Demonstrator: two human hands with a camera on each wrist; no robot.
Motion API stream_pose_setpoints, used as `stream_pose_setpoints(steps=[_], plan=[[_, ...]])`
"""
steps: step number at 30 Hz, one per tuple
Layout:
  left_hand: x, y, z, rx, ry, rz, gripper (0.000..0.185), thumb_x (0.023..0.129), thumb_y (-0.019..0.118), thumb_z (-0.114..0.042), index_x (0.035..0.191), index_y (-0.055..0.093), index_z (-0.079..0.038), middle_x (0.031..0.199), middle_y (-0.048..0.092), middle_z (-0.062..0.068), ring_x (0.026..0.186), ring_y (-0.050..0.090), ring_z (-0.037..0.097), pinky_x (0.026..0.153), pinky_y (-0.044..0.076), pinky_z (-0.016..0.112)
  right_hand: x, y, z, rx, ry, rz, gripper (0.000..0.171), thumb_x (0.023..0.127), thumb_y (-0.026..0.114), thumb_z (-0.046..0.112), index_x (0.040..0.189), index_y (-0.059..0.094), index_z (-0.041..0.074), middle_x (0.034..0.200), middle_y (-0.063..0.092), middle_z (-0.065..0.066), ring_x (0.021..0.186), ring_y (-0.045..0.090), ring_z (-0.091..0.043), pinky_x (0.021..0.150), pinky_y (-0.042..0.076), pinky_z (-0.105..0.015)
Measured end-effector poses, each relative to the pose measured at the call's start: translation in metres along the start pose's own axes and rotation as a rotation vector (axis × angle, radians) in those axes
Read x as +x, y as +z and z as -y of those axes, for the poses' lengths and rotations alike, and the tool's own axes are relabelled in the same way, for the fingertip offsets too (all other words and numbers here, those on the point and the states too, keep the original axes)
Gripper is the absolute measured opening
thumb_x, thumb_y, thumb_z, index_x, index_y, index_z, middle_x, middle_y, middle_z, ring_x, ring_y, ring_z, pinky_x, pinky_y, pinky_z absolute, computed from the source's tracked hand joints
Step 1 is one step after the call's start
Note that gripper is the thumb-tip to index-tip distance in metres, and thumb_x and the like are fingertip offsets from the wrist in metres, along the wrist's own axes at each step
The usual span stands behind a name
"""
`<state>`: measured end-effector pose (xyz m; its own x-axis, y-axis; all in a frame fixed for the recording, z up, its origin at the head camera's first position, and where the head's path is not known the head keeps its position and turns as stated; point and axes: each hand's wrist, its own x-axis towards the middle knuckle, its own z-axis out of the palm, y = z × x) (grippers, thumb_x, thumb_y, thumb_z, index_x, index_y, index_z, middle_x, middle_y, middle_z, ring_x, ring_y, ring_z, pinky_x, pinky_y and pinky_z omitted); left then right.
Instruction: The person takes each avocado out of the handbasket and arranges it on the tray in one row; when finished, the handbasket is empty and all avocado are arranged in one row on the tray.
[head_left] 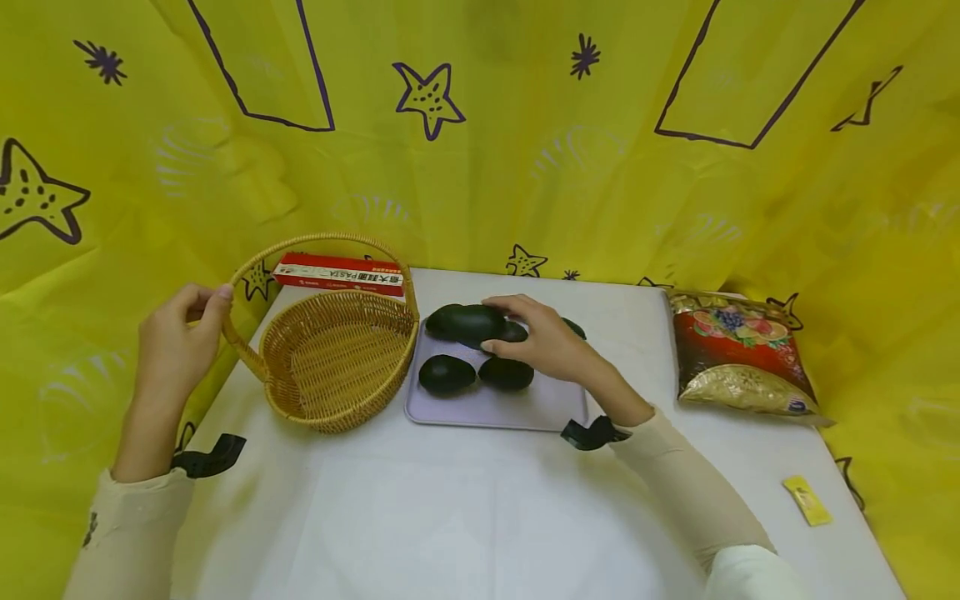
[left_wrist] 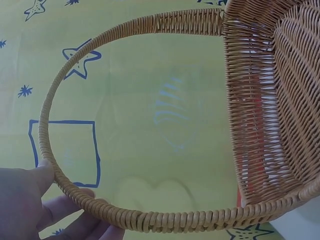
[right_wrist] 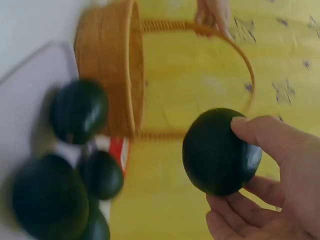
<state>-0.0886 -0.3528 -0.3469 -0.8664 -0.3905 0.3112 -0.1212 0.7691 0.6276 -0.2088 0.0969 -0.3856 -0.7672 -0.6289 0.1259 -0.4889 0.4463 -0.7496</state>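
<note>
My left hand (head_left: 180,333) grips the wrapped handle of a wicker basket (head_left: 274,392), at the left side of its arch; the thumb and fingers lie round the handle (left_wrist: 115,212) in the left wrist view. Inside the basket the woven bottom is bare. With thumb and fingertips my right hand (head_left: 551,337) holds a dark green avocado (right_wrist: 217,155), raised over a pale tray (head_left: 487,412). Several more avocados lie on the tray, among them a front left avocado (head_left: 446,375) and a front right avocado (head_left: 507,375). Part of the tray is hidden under the right hand.
Behind the basket lies a red and white pasta box (head_left: 341,273). A red and gold bag (head_left: 742,354) rests at the right rear of the white table (head_left: 420,517), with a small yellow packet (head_left: 807,501) nearer the right edge. Yellow patterned cloth (head_left: 495,192) hangs behind.
</note>
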Motion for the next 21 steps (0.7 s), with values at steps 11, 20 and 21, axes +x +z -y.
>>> stream_pose_setpoints(steps=[11, 20, 21], plan=[[-0.002, -0.001, 0.001, -0.003, -0.006, 0.005, 0.051, 0.111, 0.05, -0.047, 0.114, 0.068, 0.0, 0.115, 0.07, 0.024, 0.096, 0.049, 0.006, 0.08, 0.037, 0.031, -0.043, -0.04, -0.058, 0.031, 0.108, -0.009, 0.065, 0.096, 0.08, 0.025, 0.153, 0.052, 0.008, 0.151, 0.055, -0.015, 0.139, 0.055, -0.037, 0.118, 0.04, -0.056], [0.002, -0.001, 0.002, 0.001, -0.016, 0.018, 0.053, 0.111, 0.049, -0.048, 0.117, 0.068, 0.0, 0.116, 0.069, 0.023, 0.101, 0.053, 0.019, 0.081, 0.036, 0.031, -0.07, -0.037, -0.099, 0.049, 0.211, 0.017, 0.065, 0.099, 0.077, 0.025, 0.154, 0.049, 0.004, 0.159, 0.046, -0.023, 0.148, 0.043, -0.046, 0.123, 0.033, -0.055], [0.002, 0.0, 0.002, 0.001, -0.015, 0.018, 0.053, 0.11, 0.049, -0.048, 0.117, 0.068, 0.0, 0.115, 0.069, 0.022, 0.1, 0.052, 0.016, 0.081, 0.036, 0.03, -0.073, -0.037, -0.102, 0.049, 0.22, 0.017, 0.065, 0.1, 0.077, 0.026, 0.154, 0.049, 0.004, 0.16, 0.045, -0.023, 0.148, 0.043, -0.047, 0.122, 0.033, -0.056]])
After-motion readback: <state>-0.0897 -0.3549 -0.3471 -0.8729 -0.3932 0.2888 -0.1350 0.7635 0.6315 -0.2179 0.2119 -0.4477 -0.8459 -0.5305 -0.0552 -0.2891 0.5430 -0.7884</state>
